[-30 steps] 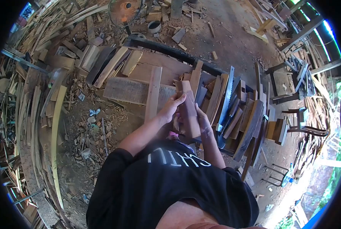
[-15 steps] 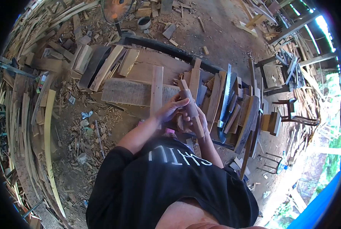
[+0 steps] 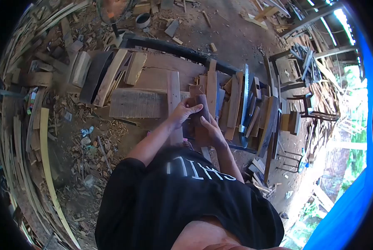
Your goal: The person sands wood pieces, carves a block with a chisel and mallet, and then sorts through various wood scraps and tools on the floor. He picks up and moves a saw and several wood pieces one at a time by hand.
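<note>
Both hands are at a brown sheet that looks like sandpaper (image 3: 202, 134), its upper end curled into a roll, over the near side of the workbench. My left hand (image 3: 184, 115) pinches the roll from the left, thumb across its front. Lower down, my right hand (image 3: 214, 132) grips the right edge with its thumb on the face. A pale upright board (image 3: 173, 89) lies just beyond my left fingers, across a wide rough plank (image 3: 138, 103). Whatever lies behind the sheet is hidden.
A handsaw (image 3: 245, 108) lies among several wood offcuts on the right of the bench. Thick wood blocks (image 3: 136, 68) sit at its left end. Wood scraps and shavings cover the floor at left. A fan (image 3: 114, 10) and a bucket (image 3: 143, 20) stand beyond the bench.
The narrow wooden piece that stuck out of the brown wrap no longer shows in my hands. The brown sheet now hangs longer and flatter below its curl. My view has shifted slightly.
</note>
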The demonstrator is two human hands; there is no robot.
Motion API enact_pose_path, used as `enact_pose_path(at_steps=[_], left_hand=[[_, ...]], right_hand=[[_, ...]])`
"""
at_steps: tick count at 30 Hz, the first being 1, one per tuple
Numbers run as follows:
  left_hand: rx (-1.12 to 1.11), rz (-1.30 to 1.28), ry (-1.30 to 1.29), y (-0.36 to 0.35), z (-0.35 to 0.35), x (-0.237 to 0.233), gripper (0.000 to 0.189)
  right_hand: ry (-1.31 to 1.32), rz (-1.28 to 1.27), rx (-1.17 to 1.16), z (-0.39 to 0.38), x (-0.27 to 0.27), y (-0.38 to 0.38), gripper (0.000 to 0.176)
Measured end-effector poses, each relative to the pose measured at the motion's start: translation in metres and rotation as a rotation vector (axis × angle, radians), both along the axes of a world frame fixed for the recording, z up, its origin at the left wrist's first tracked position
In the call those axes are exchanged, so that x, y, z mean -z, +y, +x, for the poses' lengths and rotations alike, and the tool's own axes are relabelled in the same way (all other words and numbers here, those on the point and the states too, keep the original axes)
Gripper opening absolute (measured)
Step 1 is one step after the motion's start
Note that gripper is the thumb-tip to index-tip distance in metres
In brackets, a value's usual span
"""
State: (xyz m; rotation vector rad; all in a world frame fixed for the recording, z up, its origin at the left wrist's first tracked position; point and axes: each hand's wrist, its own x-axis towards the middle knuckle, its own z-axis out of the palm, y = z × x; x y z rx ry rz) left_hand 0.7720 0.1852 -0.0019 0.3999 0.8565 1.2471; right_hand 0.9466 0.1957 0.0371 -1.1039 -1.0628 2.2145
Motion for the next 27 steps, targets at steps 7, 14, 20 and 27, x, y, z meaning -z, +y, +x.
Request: enact_pose_path(at_steps=[7, 14, 20, 27], left_hand=[[0.120, 0.015, 0.229, -0.007, -0.007, 0.017, 0.048], [0.048, -0.130, 0.943, -0.047, -0.032, 0.052, 0.046], [-0.212, 0.118, 1.786, -0.035, -0.051, 0.062, 0.056], [-0.163, 0.006, 1.935, 0.006, -0.045, 0.091, 0.062]], right_hand=[[-0.299, 0.296, 0.062, -0.015, 0.017, -0.011, 0.053], [-0.823, 0.526, 0.279, -0.014, 0.050, -0.050, 0.058], [-0.886, 0.459, 0.352, -0.028, 0.040, -0.064, 0.054], [-0.965, 0.802, 0.271, -0.063, 0.064, -0.063, 0.057]])
